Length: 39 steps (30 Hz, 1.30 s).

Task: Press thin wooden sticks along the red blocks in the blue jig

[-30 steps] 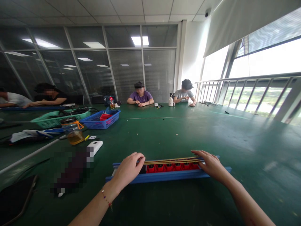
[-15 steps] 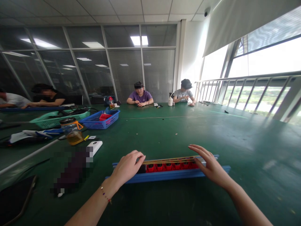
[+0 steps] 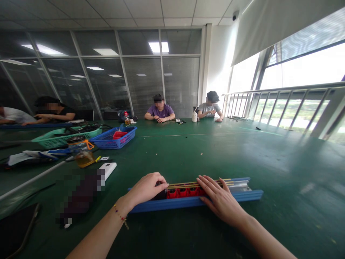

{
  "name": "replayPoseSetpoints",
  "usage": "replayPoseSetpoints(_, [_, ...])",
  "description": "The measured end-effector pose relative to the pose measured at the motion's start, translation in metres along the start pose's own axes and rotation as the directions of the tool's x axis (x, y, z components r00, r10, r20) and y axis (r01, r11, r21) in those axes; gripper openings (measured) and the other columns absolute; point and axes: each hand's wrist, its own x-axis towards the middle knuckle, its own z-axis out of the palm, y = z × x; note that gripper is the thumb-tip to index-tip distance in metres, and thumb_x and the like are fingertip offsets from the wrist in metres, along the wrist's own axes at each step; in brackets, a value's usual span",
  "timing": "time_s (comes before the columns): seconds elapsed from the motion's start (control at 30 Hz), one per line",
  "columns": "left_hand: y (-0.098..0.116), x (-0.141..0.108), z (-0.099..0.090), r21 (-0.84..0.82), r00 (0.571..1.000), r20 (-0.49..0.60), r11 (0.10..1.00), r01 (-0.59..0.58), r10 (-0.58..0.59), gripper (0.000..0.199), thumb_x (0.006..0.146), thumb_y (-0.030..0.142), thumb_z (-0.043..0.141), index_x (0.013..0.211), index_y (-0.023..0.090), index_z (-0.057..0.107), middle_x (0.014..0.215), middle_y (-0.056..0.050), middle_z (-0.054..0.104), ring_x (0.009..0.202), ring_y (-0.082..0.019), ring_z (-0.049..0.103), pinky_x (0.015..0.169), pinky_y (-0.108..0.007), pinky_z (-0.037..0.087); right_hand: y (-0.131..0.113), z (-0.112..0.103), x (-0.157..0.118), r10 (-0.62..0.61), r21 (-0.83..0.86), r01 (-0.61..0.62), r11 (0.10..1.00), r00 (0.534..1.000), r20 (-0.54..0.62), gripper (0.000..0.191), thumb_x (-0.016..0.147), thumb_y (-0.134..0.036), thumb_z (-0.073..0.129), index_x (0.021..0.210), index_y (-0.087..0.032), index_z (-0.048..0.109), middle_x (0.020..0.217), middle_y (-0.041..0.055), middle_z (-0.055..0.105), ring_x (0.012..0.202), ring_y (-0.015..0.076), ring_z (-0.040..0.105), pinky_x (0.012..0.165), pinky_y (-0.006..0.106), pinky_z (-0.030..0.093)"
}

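A long blue rail-like holder (image 3: 172,205) lies across the green table in front of me. Several red pieces (image 3: 182,192) with dark tops sit in a row inside it, and thin yellowish sticks (image 3: 188,185) run lengthwise above them. At the left end, my left hand (image 3: 148,187) is closed in a pinch at the ends of the sticks, over a dark block (image 3: 161,194). My right hand (image 3: 215,194) lies with its fingers stretched out over the sticks and the red pieces, right of the middle. Bare metal (image 3: 241,186) shows at the holder's right end.
On the left are a blue basket (image 3: 115,143), a green basket (image 3: 58,138), a jar with amber liquid (image 3: 83,156), a white power bank (image 3: 108,170) and a dark tablet (image 3: 17,230). Several people sit at the table's far side and left.
My right hand has moved left along the holder and now lies lower over the sticks, uncovering the metal at the right end. My left hand has barely moved.
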Motion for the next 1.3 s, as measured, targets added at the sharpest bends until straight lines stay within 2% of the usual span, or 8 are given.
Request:
replayPoseSetpoints(0.13, [-0.002,0.004,-0.002,-0.010,1.000,0.023,1.000,-0.007,0.007,0.032,0.078,0.044,0.044,0.078,0.022,0.067,0.085,-0.002,0.061,0.077,-0.016,0.056,0.068,-0.024,0.041,-0.001,-0.001,0.000,-0.006,-0.002,0.006,1.000,1.000,0.004,0.053,0.090,-0.039,0.029,0.138,-0.031,0.008,0.141,0.0030,0.025,0.127,0.0226,0.025,0.098,0.056,0.020])
replayPoseSetpoints(0.27, [-0.002,0.004,-0.004,0.033,0.999,-0.013,0.999,-0.031,0.031,0.029,0.077,0.044,0.047,0.074,0.023,0.068,0.086,-0.002,0.061,0.082,-0.017,0.055,0.072,-0.026,0.040,-0.001,0.001,0.000,-0.021,-0.010,0.020,1.000,0.999,-0.024,0.055,0.090,-0.039,0.030,0.138,-0.030,0.007,0.141,0.0042,0.026,0.127,0.0231,0.024,0.098,0.055,0.022])
replayPoseSetpoints(0.57, [0.007,0.001,-0.015,0.186,0.968,-0.200,0.976,-0.113,0.150,0.027,0.083,0.038,0.043,0.083,0.026,0.066,0.085,-0.001,0.063,0.083,-0.017,0.053,0.076,-0.027,0.039,0.000,0.005,-0.002,-0.037,-0.089,0.028,0.996,0.994,-0.099,0.059,0.087,-0.038,0.035,0.138,-0.029,0.008,0.143,0.0045,0.018,0.130,0.0250,0.013,0.098,0.055,0.018])
replayPoseSetpoints(0.7, [-0.002,0.004,-0.030,0.263,0.926,-0.349,0.964,-0.048,0.141,0.026,0.083,0.038,0.042,0.084,0.024,0.064,0.089,-0.002,0.061,0.085,-0.017,0.053,0.076,-0.028,0.039,-0.001,0.004,-0.002,-0.041,-0.104,0.030,0.994,0.994,-0.102,0.059,0.087,-0.038,0.036,0.139,-0.028,0.009,0.144,0.0055,0.016,0.130,0.0257,0.012,0.098,0.055,0.017])
replayPoseSetpoints(0.8, [-0.017,0.011,-0.036,0.296,0.913,-0.393,0.955,0.009,0.113,0.024,0.082,0.037,0.044,0.082,0.023,0.064,0.090,-0.001,0.061,0.083,-0.017,0.054,0.074,-0.028,0.039,-0.001,0.004,-0.001,-0.038,-0.105,0.029,0.994,0.996,-0.084,0.060,0.087,-0.039,0.035,0.139,-0.028,0.007,0.144,0.0053,0.015,0.131,0.0252,0.012,0.099,0.056,0.016])
replayPoseSetpoints(0.9, [-0.034,0.022,-0.031,0.312,0.937,-0.340,0.950,0.032,0.080,0.022,0.081,0.034,0.045,0.080,0.024,0.064,0.087,-0.001,0.062,0.077,-0.016,0.056,0.068,-0.027,0.039,-0.001,0.006,-0.001,-0.042,-0.097,0.036,0.995,0.997,-0.063,0.060,0.087,-0.039,0.035,0.139,-0.028,0.006,0.144,0.0050,0.017,0.130,0.0246,0.013,0.099,0.056,0.015])
replayPoseSetpoints(1.07, [-0.059,0.049,-0.007,0.296,0.980,-0.189,0.948,0.116,-0.061,0.016,0.074,0.030,0.053,0.073,0.023,0.067,0.082,-0.002,0.065,0.074,-0.016,0.058,0.065,-0.025,0.040,0.000,0.009,-0.002,-0.055,-0.069,0.051,0.996,0.997,-0.062,0.061,0.087,-0.039,0.036,0.139,-0.028,0.007,0.142,0.0050,0.024,0.129,0.0240,0.019,0.098,0.055,0.017])
replayPoseSetpoints(1.3, [-0.075,0.073,0.019,0.267,0.989,-0.073,0.953,0.142,-0.127,0.011,0.070,0.025,0.056,0.073,0.023,0.067,0.080,-0.003,0.067,0.077,-0.017,0.060,0.067,-0.025,0.043,0.000,0.006,-0.002,-0.053,-0.058,0.050,0.997,0.997,-0.055,0.060,0.087,-0.038,0.037,0.139,-0.029,0.007,0.140,0.0046,0.029,0.126,0.0241,0.026,0.099,0.054,0.019])
